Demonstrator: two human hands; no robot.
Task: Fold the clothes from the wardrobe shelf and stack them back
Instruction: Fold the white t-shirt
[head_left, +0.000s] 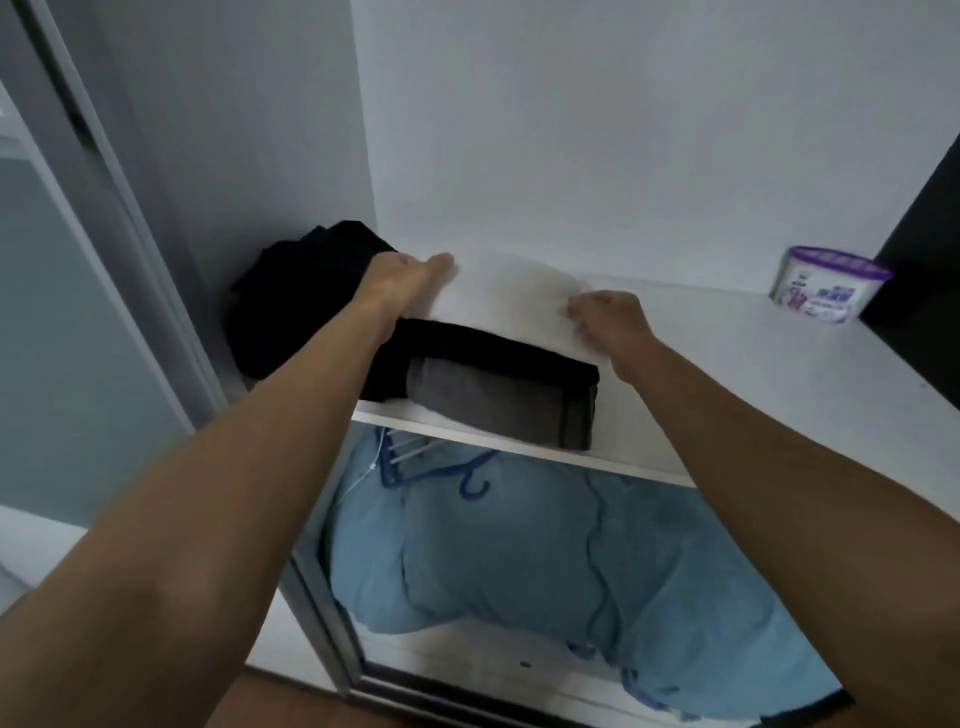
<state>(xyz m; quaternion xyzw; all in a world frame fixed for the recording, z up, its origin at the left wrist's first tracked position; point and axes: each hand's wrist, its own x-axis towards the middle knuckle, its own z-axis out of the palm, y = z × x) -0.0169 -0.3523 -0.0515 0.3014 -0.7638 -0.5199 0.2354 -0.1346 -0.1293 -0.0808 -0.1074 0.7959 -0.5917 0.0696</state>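
White folded garment (511, 299) lies on top of the stack at the left part of the wardrobe shelf (753, 353), over a black folded piece (493, 353) and a grey one (483, 405) whose front edge reaches the shelf lip. Its long axis runs left to right across the view, and the hands bracket it, one at each short end and well apart. The left hand (402, 278) rests at the left end with the thumb on the cloth; its fingers are hidden, so I cannot tell whether it grips or only presses. The right hand (610, 322) has curled fingers pinching the right edge. Both hands look about equally far in. A loose dark heap (296, 296) sits just behind and to the left, touching the stack, so squaring the top piece probably calls for keeping clear of it.
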